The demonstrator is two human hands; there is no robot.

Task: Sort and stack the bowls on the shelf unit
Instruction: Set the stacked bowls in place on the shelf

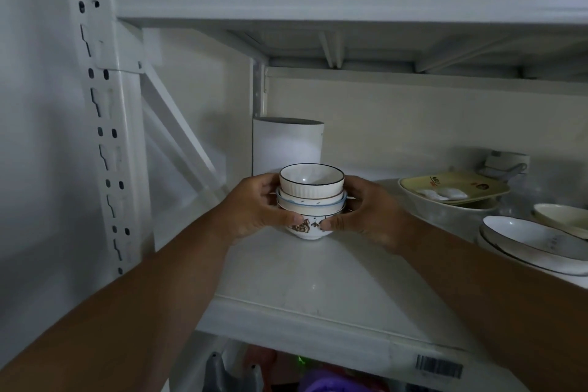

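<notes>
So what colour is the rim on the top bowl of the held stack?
A thin dark line on the white top bowl, head view.

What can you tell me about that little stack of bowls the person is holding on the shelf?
The stack of bowls is several small, glossy, ceramic-looking bowls nested upright. The top bowl is white with a thin dark rim and ribbed sides; below it sits a blue-rimmed one, and the bottom bowl carries a brown painted pattern. It stands on the white shelf, in front of a white cylinder. The left hand and right hand grip it from either side.
</notes>
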